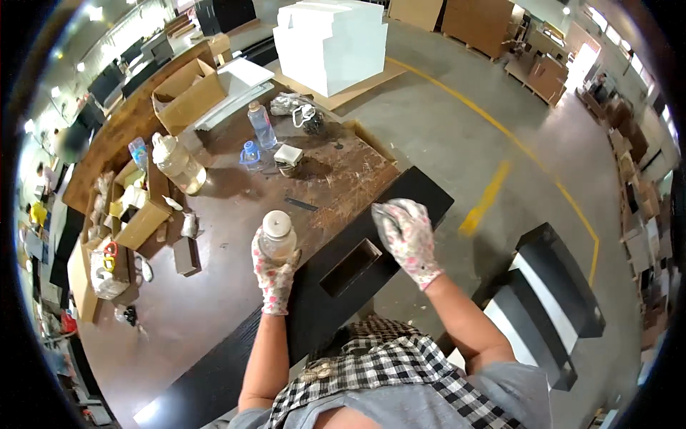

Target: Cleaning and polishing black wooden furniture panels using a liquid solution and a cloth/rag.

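Note:
My left hand, in a white glove with a pink floral pattern, is wrapped round a clear bottle with a white cap. The bottle stands upright over the near edge of the brown table. My right hand, gloved alike, is above the right part of a long black panel. Its fingers are closed on a greyish-white cloth, partly hidden by the glove. The panel lies slanting along the table's near edge, and a rectangular cutout in it sits between my hands.
On the brown table stand a large clear jug, a water bottle and a small blue-capped bottle. Cardboard boxes holding odds and ends line its left side. White stacked panels stand beyond; black-and-white pieces rest at lower right.

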### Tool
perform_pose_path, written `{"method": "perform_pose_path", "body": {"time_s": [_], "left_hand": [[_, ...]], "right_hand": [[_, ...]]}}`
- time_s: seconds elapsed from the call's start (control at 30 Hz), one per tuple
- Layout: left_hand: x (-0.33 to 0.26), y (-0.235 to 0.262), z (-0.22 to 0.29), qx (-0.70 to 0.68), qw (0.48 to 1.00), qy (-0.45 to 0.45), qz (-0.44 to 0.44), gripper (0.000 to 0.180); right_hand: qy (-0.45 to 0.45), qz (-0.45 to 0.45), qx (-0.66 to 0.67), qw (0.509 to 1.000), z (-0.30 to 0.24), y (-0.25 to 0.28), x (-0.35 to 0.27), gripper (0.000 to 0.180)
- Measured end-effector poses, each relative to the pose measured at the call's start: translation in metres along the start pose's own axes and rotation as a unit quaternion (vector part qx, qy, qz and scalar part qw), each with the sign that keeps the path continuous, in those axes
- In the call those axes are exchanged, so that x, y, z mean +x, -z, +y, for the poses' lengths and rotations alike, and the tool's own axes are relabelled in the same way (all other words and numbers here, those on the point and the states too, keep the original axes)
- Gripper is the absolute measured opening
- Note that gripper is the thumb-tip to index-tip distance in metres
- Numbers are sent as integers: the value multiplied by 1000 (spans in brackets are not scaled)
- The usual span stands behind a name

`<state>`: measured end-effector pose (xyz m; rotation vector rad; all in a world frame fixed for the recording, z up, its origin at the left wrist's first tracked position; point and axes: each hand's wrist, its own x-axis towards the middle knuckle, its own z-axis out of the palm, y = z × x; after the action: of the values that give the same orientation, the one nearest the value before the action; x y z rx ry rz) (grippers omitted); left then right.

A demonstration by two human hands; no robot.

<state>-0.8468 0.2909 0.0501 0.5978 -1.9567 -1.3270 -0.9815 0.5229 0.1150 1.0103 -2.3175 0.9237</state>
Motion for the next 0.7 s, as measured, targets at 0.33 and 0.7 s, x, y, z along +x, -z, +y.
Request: {"method": "perform_pose_path", "body": {"time_s": [0.33,0.7], "left_hand": [[3,-5,-18,13,998,56,1,82],[6,-6,-12,-16,998,60,10,75]], "right_hand": [[-132,-181,-237,945,110,-7,21,25],[-100,-156,-294,938,121,-7,25,21]]}}
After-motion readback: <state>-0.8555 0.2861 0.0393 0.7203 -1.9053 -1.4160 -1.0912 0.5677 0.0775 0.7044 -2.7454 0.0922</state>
